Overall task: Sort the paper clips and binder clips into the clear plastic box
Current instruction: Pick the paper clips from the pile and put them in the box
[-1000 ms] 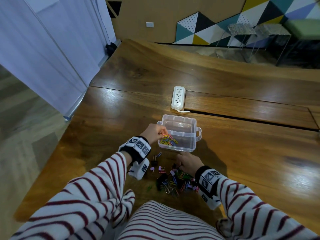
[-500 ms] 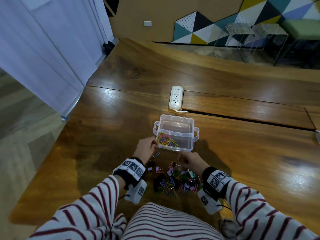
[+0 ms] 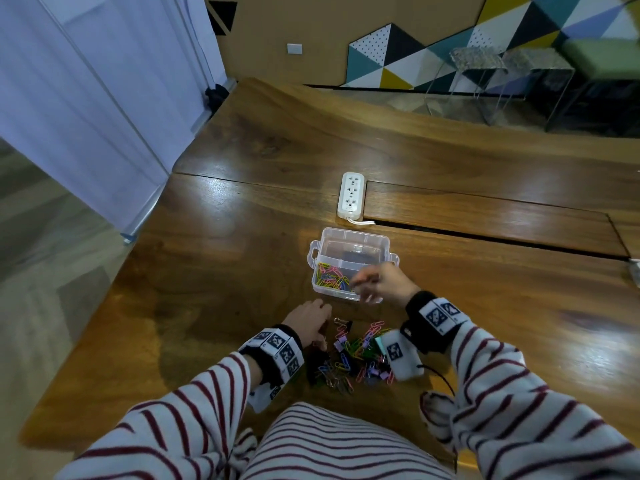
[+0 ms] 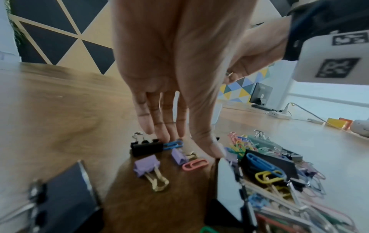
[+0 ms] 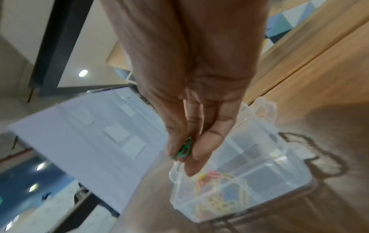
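Now that the right hand (image 5: 185, 151) has come from the loose pile (image 3: 356, 355) to above the clear plastic box (image 3: 349, 242), pinching a green paper clip (image 5: 184, 150), one more clip is ready to drop, while the left hand (image 4: 169, 113) reaches straight-fingered to clips near the box on the bench (image 3: 221, 278).

Clear plastic box (image 5: 249, 181) contents blurred, right hand (image 3: 382, 284) hiding its near-right corner
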The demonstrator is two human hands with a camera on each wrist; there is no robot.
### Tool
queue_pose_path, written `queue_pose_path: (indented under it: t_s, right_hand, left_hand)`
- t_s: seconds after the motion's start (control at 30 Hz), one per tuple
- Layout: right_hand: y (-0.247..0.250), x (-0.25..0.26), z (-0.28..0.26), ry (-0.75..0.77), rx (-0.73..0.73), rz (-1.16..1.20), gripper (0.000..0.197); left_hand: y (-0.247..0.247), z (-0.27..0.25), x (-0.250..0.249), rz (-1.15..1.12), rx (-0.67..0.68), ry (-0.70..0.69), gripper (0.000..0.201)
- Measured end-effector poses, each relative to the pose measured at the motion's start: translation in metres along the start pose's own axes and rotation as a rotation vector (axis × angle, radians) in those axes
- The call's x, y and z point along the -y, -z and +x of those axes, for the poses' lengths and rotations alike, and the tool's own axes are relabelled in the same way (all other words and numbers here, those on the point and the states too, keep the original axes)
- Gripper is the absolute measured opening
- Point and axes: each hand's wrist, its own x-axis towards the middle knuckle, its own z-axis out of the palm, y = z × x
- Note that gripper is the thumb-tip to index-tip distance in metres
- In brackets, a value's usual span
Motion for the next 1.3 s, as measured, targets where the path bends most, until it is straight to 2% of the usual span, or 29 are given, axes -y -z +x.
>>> queue_pose_path:
  t_s: [0.1,0.2,0.27,0.33,0.4,0.5,0.63,0.73,0.8,0.87,1.13,1.2,1.3]
  right_hand:
    - [0.003,0.012,0.020,-0.063,-0.177,0.189,0.014]
    - [-0.004,0.016,0.035,-0.059,-0.219,0.084,0.017]
    - [-0.011,0.016,0.038,-0.006,-0.179,-0.150,0.024]
    - [-0.018,0.014,0.035,0.063,-0.152,-0.354,0.028]
    - [-0.025,0.006,0.025,0.140,-0.143,-0.430,0.026]
    - [-0.034,-0.012,0.005,0.243,-0.076,-0.625,0.016]
    - [-0.045,-0.033,-0.013,0.195,0.174,-0.877,0.016]
    - [-0.055,-0.042,-0.018,0.213,0.218,-0.963,0.023]
    - [-0.058,-0.042,-0.018,0.225,0.219,-0.949,0.016]
    - [-0.057,-0.040,-0.018,0.203,0.221,-0.882,0.014]
    - [-0.039,-0.040,-0.024,0.157,0.113,-0.351,0.009]
    - [-0.038,-0.042,-0.025,0.128,0.106,-0.290,0.009]
    - [-0.039,-0.045,-0.026,0.108,0.115,-0.165,0.004]
  left_hand:
    - [0.000,-0.002,-0.003,0.056,0.019,-0.040,0.053]
    - [-0.004,-0.007,0.001,0.071,-0.018,-0.093,0.045]
    - [-0.007,-0.010,0.004,0.077,-0.051,-0.125,0.040]
    - [-0.010,-0.014,0.003,0.110,-0.067,-0.127,0.044]
    - [-0.013,-0.015,-0.001,0.155,-0.079,-0.126,0.049]
    - [-0.015,-0.015,-0.004,0.188,-0.101,-0.139,0.036]
    - [-0.012,-0.012,-0.004,0.194,-0.077,-0.141,0.025]
    - [-0.009,-0.010,-0.007,0.208,-0.026,-0.141,0.025]
    - [-0.006,-0.011,-0.006,0.170,0.008,-0.132,0.025]
    - [-0.003,-0.012,-0.002,0.034,0.018,-0.119,0.025]
    - [0.022,-0.023,0.023,-0.775,-0.133,0.032,0.011]
    - [0.031,-0.021,0.023,-0.839,-0.197,0.045,0.010]
    - [0.047,-0.006,0.022,-0.788,-0.272,0.023,0.015]
